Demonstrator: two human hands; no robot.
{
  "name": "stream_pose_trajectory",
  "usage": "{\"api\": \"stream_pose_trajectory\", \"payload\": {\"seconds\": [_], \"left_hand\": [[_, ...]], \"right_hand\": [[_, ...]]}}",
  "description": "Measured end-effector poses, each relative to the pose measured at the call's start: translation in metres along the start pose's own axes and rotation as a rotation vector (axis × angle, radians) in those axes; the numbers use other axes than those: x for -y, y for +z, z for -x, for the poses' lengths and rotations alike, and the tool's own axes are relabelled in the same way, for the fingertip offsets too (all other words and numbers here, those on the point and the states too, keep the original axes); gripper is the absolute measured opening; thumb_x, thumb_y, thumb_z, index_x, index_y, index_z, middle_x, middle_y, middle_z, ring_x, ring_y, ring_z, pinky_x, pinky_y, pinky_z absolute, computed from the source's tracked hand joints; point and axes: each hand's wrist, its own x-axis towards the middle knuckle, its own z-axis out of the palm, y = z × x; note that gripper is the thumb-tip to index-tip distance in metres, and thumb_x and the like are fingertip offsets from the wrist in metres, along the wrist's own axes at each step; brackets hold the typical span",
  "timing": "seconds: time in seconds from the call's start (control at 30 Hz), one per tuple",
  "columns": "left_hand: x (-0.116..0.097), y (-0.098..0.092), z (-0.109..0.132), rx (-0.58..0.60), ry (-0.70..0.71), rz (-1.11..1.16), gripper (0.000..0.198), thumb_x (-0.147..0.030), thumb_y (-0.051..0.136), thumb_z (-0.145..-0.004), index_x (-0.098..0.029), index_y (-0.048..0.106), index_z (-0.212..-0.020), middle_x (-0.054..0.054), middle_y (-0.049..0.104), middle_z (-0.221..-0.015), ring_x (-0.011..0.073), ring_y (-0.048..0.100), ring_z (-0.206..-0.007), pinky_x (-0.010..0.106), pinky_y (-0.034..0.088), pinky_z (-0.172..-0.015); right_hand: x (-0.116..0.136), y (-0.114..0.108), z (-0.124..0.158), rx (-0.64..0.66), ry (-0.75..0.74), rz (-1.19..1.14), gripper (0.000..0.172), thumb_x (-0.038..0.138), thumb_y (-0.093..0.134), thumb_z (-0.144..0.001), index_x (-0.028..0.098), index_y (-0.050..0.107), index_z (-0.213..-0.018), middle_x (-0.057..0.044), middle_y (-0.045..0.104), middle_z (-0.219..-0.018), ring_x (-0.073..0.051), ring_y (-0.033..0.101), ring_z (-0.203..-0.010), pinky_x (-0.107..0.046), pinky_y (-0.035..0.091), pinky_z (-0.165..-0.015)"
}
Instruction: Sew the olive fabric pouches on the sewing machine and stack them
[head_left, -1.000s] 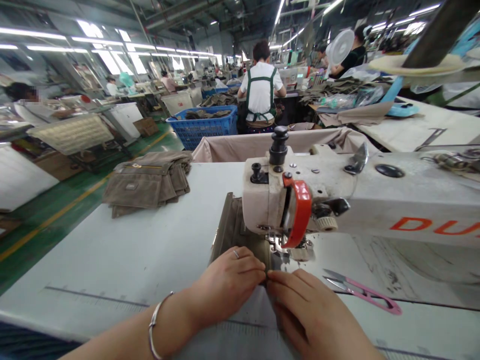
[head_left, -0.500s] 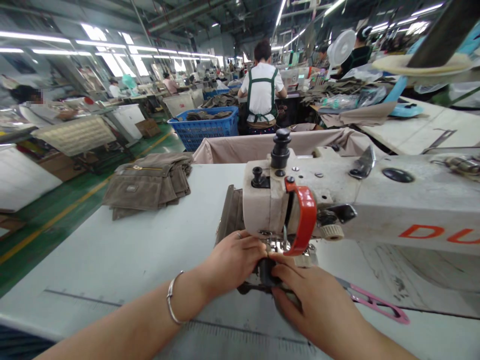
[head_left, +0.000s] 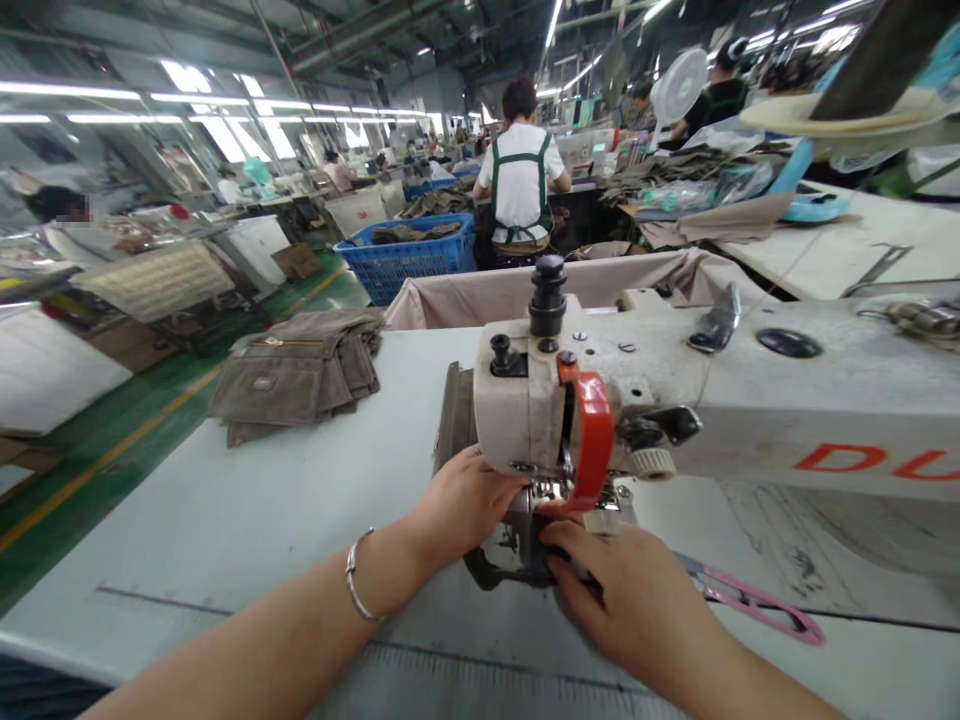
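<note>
My left hand (head_left: 469,505), with a bangle on the wrist, reaches under the head of a white sewing machine (head_left: 517,400). Its fingers are bent beside the presser foot (head_left: 551,490), against a brown fabric piece (head_left: 452,425) that extends behind the head; the fingertips are partly hidden. My right hand (head_left: 626,575) is closed just in front of the needle area, its fingers and thumb about a dark strip (head_left: 538,545) on the machine bed. How the strip joins the brown piece is hidden. A red-orange guard (head_left: 592,440) covers part of the needle.
A stack of brown pouches (head_left: 300,375) lies at the table's left. Pink-handled thread snips (head_left: 765,605) lie right of my right hand. Behind the table are a cloth-lined bin (head_left: 442,300), a blue basket (head_left: 409,265) and a seated co-worker (head_left: 521,180).
My left hand has drawn slightly left, away from my right fingers, exposing more of the metal bed between them. My right hand stays near the dark strip. The view has shifted slightly.
</note>
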Motion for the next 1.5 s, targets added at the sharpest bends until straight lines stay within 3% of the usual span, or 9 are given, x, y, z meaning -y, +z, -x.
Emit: {"api": "stream_pose_trajectory", "payload": {"seconds": [0.17,0.33,0.43,0.63,0.73,0.8,0.93,1.2,1.5], "left_hand": [[-0.004,-0.005,0.002,0.005,-0.047,0.019,0.022,-0.017,0.049,-0.092,-0.023,0.07,-0.095,0.002,0.072,-0.098,0.0207,0.063,-0.099,0.037,0.049,-0.093],[-0.042,-0.024,0.009,0.07,-0.211,0.057,0.016,-0.013,0.058,-0.086,-0.02,0.069,-0.095,0.004,0.071,-0.095,0.0226,0.063,-0.095,0.039,0.05,-0.09],[-0.061,-0.029,0.016,0.1,-0.271,0.157,0.023,-0.012,0.065,-0.081,-0.02,0.067,-0.103,0.005,0.068,-0.105,0.0221,0.062,-0.099,0.037,0.05,-0.092],[-0.064,-0.038,0.026,0.118,-0.247,0.244,0.025,-0.019,0.065,-0.085,-0.022,0.067,-0.109,0.003,0.065,-0.117,0.0194,0.059,-0.109,0.034,0.049,-0.098],[-0.066,-0.047,0.041,0.222,-0.14,0.122,0.057,-0.049,0.073,-0.076,-0.017,0.061,-0.121,0.01,0.06,-0.128,0.0305,0.054,-0.115,0.05,0.046,-0.1],[-0.068,-0.048,0.053,0.253,-0.089,0.039,0.075,-0.055,0.077,-0.068,-0.013,0.056,-0.126,0.014,0.058,-0.129,0.0348,0.053,-0.115,0.055,0.048,-0.098],[-0.073,-0.037,0.068,0.174,-0.051,-0.012,0.048,-0.03,0.074,-0.079,-0.013,0.057,-0.122,0.011,0.063,-0.12,0.0285,0.058,-0.107,0.047,0.052,-0.095],[-0.089,-0.017,0.067,-0.021,0.043,0.013,0.029,-0.024,0.058,-0.089,-0.01,0.061,-0.114,0.01,0.066,-0.114,0.027,0.06,-0.106,0.04,0.053,-0.093],[-0.083,-0.023,0.057,0.07,-0.055,0.15,0.028,-0.019,0.063,-0.084,-0.016,0.061,-0.112,0.007,0.065,-0.111,0.0233,0.059,-0.103,0.039,0.049,-0.096]], "right_hand": [[0.001,-0.001,-0.001,0.016,0.009,-0.005,0.022,0.018,0.045,-0.088,0.024,0.06,-0.102,-0.003,0.066,-0.1,-0.026,0.06,-0.086,-0.039,0.047,-0.074],[0.002,-0.003,-0.001,0.02,0.025,-0.065,0.022,0.018,0.048,-0.087,0.025,0.061,-0.102,-0.003,0.065,-0.103,-0.023,0.06,-0.089,-0.037,0.048,-0.076],[0.002,-0.005,-0.001,0.015,0.008,-0.117,0.021,0.016,0.048,-0.088,0.024,0.062,-0.101,-0.003,0.064,-0.1,-0.021,0.06,-0.095,-0.036,0.047,-0.084],[0.001,-0.007,0.001,0.002,-0.08,-0.108,0.022,0.016,0.044,-0.09,0.021,0.063,-0.098,-0.005,0.064,-0.1,-0.02,0.06,-0.093,-0.036,0.049,-0.082],[0.0,-0.009,0.002,0.001,-0.128,-0.082,0.023,0.014,0.046,-0.089,0.021,0.066,-0.099,-0.006,0.066,-0.104,-0.021,0.061,-0.096,-0.037,0.049,-0.086],[-0.001,-0.01,0.002,0.006,-0.142,-0.06,0.025,0.013,0.048,-0.088,0.021,0.066,-0.103,-0.006,0.066,-0.105,-0.022,0.06,-0.1,-0.039,0.048,-0.089],[-0.003,-0.013,0.003,0.032,-0.164,-0.034,0.028,0.013,0.05,-0.087,0.023,0.066,-0.107,-0.007,0.066,-0.109,-0.024,0.059,-0.105,-0.042,0.048,-0.091],[-0.001,-0.011,0.01,0.001,-0.184,-0.05,0.033,0.01,0.043,-0.087,0.021,0.064,-0.11,-0.005,0.064,-0.119,-0.022,0.059,-0.104,-0.041,0.049,-0.091],[-0.002,-0.008,0.01,-0.028,-0.164,-0.031,0.038,0.008,0.043,-0.082,0.022,0.066,-0.108,-0.006,0.066,-0.115,-0.023,0.062,-0.099,-0.041,0.051,-0.087]]}}
